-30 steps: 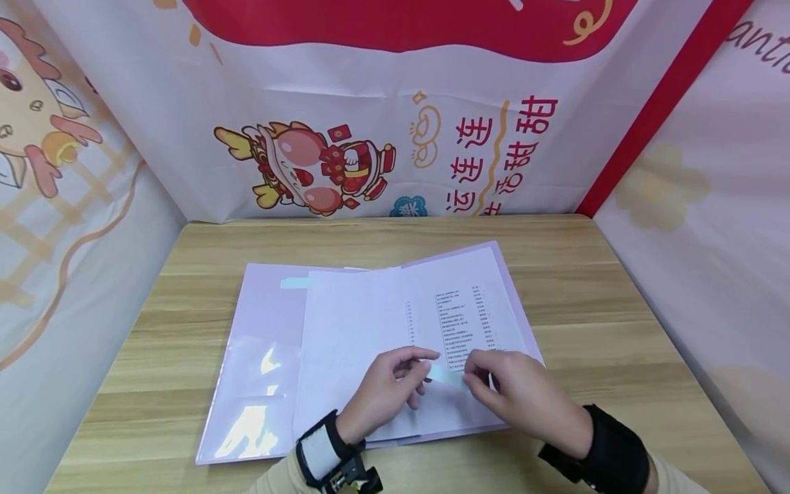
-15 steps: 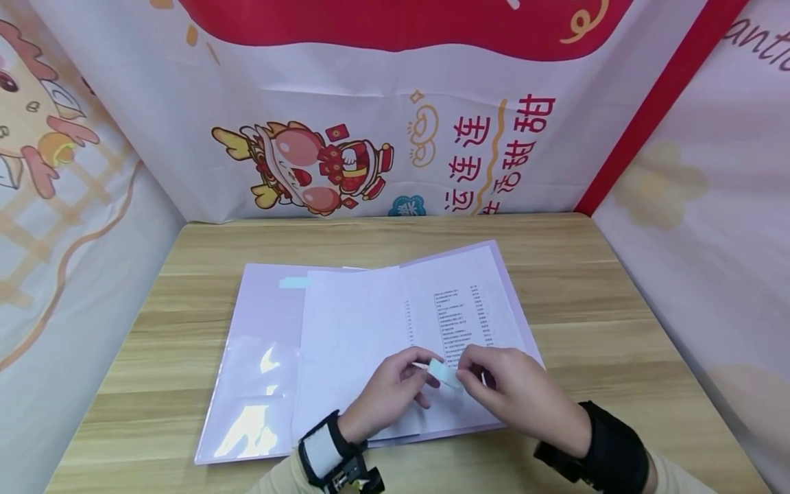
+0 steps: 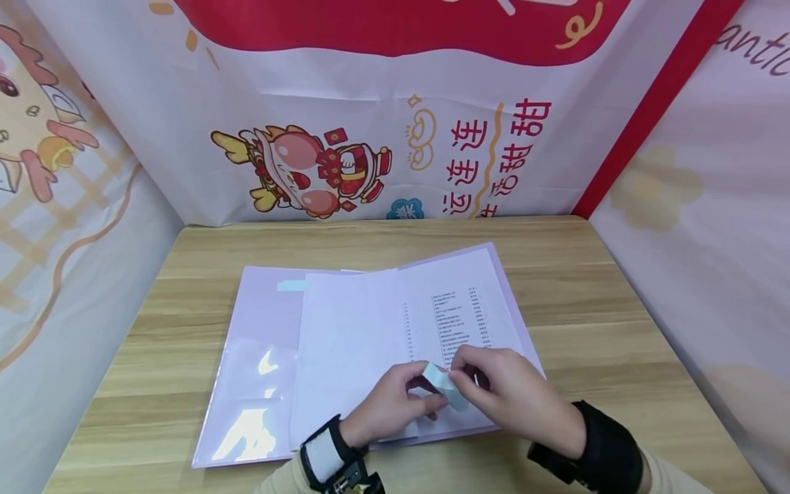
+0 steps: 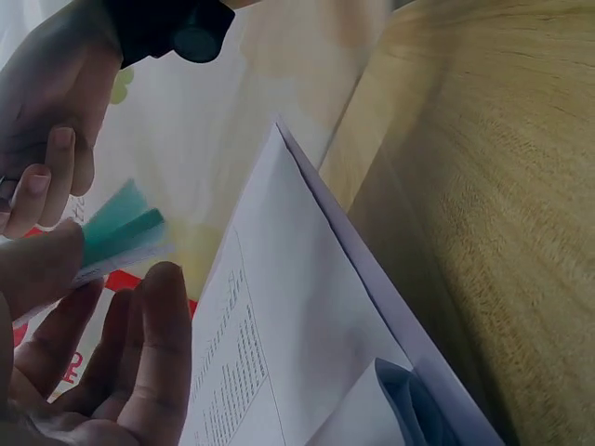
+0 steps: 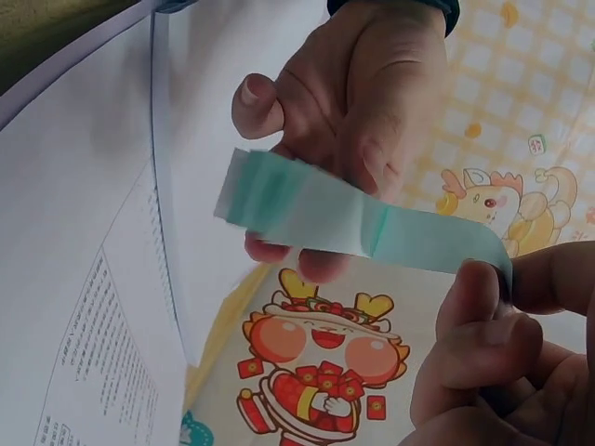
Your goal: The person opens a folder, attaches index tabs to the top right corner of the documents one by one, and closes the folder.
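Note:
A small pad of pale green sticky index tabs is pinched between the thumb and fingers of my left hand. My right hand pinches the far end of a tab strip between thumb and forefinger. That strip stretches away from the pad and curves near my right fingertips. Both hands hover over the right page of an open lilac folder, whose white sheets carry printed lines on the right. One light blue-green tab sticks out at the left edge of the sheets.
The folder lies on a wood-grain table. Printed fabric walls enclose the table at the back and both sides. Black straps with cameras sit on both wrists.
The pad has turned and lifted into clearer view in my left hand, which has shifted slightly right and down. My right hand has moved slightly left, still pinching the strip.

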Tool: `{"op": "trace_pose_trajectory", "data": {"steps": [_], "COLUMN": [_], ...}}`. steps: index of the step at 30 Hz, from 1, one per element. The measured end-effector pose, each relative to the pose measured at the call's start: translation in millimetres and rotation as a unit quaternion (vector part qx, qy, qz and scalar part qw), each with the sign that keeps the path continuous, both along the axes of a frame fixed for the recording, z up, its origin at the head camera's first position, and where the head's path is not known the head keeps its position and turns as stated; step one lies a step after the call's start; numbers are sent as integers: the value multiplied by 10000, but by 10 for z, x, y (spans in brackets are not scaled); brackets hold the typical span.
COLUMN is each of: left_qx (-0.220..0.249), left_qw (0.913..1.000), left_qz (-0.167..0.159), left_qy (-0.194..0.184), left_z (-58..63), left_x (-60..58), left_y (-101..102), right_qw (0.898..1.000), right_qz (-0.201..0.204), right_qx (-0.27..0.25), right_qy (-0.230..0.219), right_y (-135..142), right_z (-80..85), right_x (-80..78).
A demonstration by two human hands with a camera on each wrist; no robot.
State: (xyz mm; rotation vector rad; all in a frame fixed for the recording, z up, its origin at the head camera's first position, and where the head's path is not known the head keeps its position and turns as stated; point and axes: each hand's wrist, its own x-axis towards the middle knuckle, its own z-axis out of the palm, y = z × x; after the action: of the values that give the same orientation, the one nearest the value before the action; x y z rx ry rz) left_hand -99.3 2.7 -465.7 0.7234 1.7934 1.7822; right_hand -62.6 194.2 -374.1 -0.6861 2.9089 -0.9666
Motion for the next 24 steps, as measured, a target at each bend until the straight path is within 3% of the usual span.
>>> {"op": "trace_pose_trajectory", "data": {"steps": [7, 15, 24], "left_qx": [29, -27, -66], "left_qw": [9997, 9992, 9989], "left_qz": [219, 402, 442], "left_qy": [-48, -87, 153], "left_z": [-13, 69, -22], "left_x": [2, 0, -31], "left_y": [3, -30, -27], "right_qw": [10000, 9998, 9990], "right_qz": [-16, -154, -327], "right_qx": [-49, 74, 245], "right_qy": [-34, -43, -178], "right_y": [11, 66, 113], "right_z": [-6, -22, -13], "right_x": [6, 3, -30]}}
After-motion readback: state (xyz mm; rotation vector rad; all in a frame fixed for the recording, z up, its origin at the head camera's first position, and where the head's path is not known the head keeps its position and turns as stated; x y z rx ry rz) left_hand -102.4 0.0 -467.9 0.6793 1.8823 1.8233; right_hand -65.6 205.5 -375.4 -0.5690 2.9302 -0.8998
